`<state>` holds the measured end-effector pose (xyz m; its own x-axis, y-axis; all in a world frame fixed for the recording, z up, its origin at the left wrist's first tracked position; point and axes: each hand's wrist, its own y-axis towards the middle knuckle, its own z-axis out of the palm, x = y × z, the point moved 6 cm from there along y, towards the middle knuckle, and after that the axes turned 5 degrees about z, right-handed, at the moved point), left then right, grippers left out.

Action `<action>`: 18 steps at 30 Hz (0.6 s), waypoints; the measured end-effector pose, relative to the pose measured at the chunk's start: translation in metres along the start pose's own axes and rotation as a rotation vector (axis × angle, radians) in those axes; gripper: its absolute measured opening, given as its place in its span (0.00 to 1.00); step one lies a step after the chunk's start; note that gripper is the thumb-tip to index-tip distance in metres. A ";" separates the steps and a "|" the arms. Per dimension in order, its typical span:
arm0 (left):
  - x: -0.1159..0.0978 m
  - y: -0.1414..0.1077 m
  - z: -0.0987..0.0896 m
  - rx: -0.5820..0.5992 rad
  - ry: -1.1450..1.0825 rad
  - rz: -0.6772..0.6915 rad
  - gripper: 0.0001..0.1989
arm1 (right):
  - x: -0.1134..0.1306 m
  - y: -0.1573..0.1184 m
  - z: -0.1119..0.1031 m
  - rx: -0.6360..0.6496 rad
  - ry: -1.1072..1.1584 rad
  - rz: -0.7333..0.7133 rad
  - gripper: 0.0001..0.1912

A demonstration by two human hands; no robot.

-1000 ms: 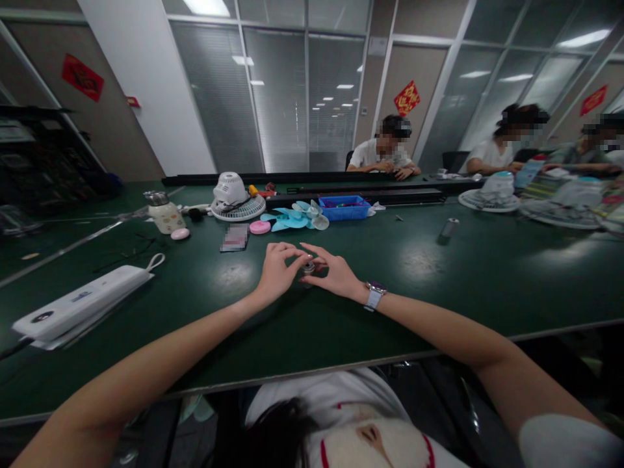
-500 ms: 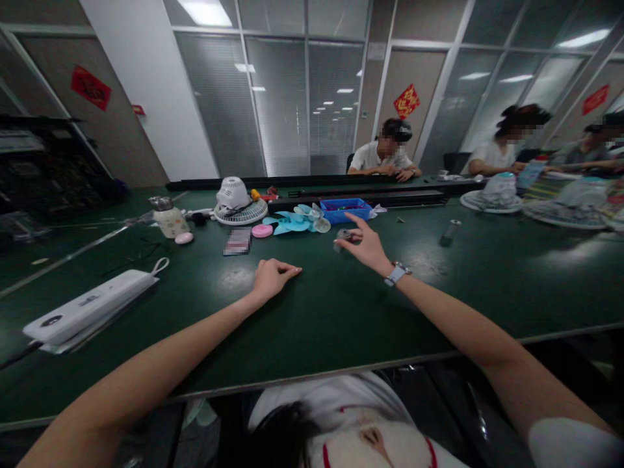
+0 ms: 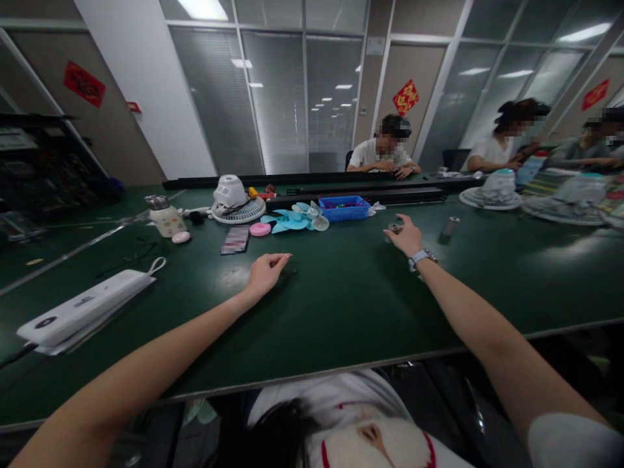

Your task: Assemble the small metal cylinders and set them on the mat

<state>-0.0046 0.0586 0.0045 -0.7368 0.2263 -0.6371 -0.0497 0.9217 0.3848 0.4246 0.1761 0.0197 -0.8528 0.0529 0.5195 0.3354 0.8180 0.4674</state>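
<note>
Green table (image 3: 331, 318): spreading beneath both hands, a blue tray (image 3: 345, 213) sitting beyond them with light-blue fan blades (image 3: 292, 221) lying beside it.
Right hand (image 3: 408, 236): clasping a small metal cylinder (image 3: 394, 227) between thumb and fingers; whether its base is touching the table is not clear.
Slip: smooth-looking sides are offering little hold, so loosening fingertips could be letting it roll away.
Second cylinder (image 3: 452, 227): seemingly standing upright, just right of that hand; a sideways swing of the wristwatch (image 3: 421, 257) could be toppling it.
Left hand (image 3: 266, 273): pinching its fingertips together; anything tiny between them is staying too small to tell, and could be dropping if they are parting.
</note>
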 end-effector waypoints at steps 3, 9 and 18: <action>-0.003 -0.002 -0.001 -0.017 -0.048 0.023 0.18 | 0.022 -0.010 -0.010 -0.101 -0.057 -0.052 0.40; 0.004 -0.003 -0.002 -0.085 -0.139 -0.046 0.17 | 0.142 -0.106 -0.007 0.104 0.157 -0.638 0.25; 0.004 -0.003 -0.002 -0.140 -0.134 -0.029 0.13 | 0.217 -0.210 0.040 0.653 0.292 -1.063 0.18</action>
<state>-0.0084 0.0559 0.0019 -0.6380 0.2491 -0.7286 -0.1696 0.8776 0.4485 0.1533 0.0387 0.0053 -0.4326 -0.8556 0.2842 -0.7819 0.5130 0.3542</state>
